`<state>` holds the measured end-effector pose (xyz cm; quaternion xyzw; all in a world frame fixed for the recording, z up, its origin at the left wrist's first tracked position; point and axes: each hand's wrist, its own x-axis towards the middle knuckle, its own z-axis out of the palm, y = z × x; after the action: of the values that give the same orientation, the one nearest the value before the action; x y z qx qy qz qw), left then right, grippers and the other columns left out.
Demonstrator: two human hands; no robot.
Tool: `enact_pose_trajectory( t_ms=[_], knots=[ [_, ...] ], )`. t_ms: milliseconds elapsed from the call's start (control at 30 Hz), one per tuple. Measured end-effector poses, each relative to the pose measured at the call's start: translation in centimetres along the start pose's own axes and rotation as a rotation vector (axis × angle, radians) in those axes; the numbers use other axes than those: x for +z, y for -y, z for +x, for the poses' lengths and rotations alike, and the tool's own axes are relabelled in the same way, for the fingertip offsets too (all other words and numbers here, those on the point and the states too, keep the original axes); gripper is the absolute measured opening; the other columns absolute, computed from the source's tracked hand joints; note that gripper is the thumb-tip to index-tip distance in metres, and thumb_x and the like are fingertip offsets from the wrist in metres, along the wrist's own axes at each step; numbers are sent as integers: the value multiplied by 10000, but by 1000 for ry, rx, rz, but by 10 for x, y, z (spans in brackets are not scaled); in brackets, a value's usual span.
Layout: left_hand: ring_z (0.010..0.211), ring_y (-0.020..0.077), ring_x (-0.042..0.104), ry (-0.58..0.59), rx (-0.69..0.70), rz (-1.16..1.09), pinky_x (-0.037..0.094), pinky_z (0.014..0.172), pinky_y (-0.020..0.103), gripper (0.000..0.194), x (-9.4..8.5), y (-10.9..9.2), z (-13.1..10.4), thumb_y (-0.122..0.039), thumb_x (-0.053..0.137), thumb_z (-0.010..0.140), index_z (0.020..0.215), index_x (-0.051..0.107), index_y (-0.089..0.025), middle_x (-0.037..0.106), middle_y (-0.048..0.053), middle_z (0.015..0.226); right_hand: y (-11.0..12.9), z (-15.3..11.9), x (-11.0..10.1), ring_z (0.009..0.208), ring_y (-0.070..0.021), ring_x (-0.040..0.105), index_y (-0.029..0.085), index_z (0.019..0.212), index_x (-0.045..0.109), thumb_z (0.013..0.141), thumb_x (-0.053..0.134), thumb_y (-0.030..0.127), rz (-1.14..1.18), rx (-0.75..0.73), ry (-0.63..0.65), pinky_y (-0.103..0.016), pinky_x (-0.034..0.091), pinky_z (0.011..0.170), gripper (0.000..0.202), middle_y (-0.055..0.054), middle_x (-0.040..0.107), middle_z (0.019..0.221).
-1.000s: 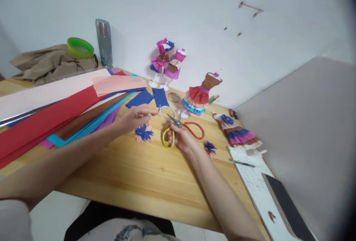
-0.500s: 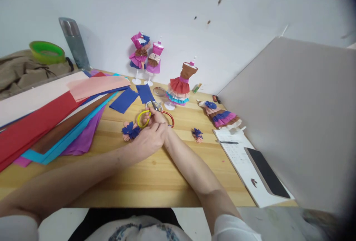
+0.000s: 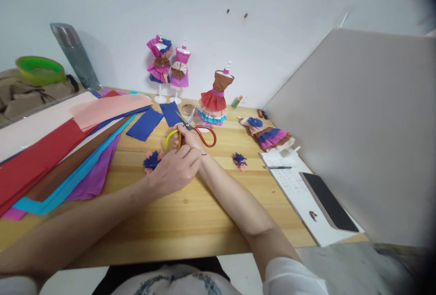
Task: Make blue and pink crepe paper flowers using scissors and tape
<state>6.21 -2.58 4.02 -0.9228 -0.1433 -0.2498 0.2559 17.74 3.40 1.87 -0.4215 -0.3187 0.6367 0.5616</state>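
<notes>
The right hand [image 3: 189,140] has its fingers clamped on a pair of scissors [image 3: 187,125], the yellow-sleeved handle against the fingers, the red one projecting to the right, and the blades parted above the wooden surface [image 3: 211,204]. The left hand [image 3: 175,165] reaches across to the right wrist, its fingers bent and bunched there; whether they pinch anything I cannot tell. A small dark-blue scrap [image 3: 204,154] lies on that wrist, just beside them. A blue-and-peach paper flower [image 3: 151,161] is partly covered by the left hand, and a second flower [image 3: 240,161] lies to the right, well apart. At the right edge, a white sheet [image 3: 289,186] carries rows of handwriting too small to read, with a pen [image 3: 279,167] across it and a dark flat device [image 3: 329,202] resting on it. Near the wall, a small green-and-white tube [image 3: 237,101] bears markings too blurred to make out.
</notes>
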Motion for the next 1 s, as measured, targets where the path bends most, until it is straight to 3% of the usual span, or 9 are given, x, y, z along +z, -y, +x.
enact_pose_trajectory(
  t_ms=[167,400,600,800,1000],
  knots=[
    [688,223,531,38,54,134,351,473,317,283,-12,-13,6,-33,416,877,762,668,-93,566,105,720,-8,3,4,373,-73,407,192,765,572,855,657,410,-34,-8,-113,-212,351,380,251,87,480,468],
    [849,243,565,189,43,180,393,515,317,320,-13,-31,7,-33,401,891,942,716,-21,603,209,1120,-8,2,6,357,-52,428,166,756,591,838,667,346,-42,-33,-154,-184,337,385,212,92,503,448],
    [758,234,537,95,-81,53,439,523,338,388,1,-19,2,-18,296,924,997,676,-53,604,130,859,-3,3,7,354,-63,439,166,732,580,877,621,284,-13,-3,-123,-188,349,387,191,85,502,437],
    [907,270,611,116,150,93,431,519,326,391,0,-19,0,2,338,899,936,726,-33,643,217,1125,-7,-1,9,356,-62,434,154,751,592,889,607,255,15,4,-92,-183,347,387,171,78,509,451],
    [959,282,630,140,184,36,444,493,304,410,0,-16,4,9,329,882,982,726,1,655,247,1162,-9,-3,8,366,-53,429,157,759,584,909,571,250,25,-12,-103,-167,343,383,177,84,493,452]
  ],
)
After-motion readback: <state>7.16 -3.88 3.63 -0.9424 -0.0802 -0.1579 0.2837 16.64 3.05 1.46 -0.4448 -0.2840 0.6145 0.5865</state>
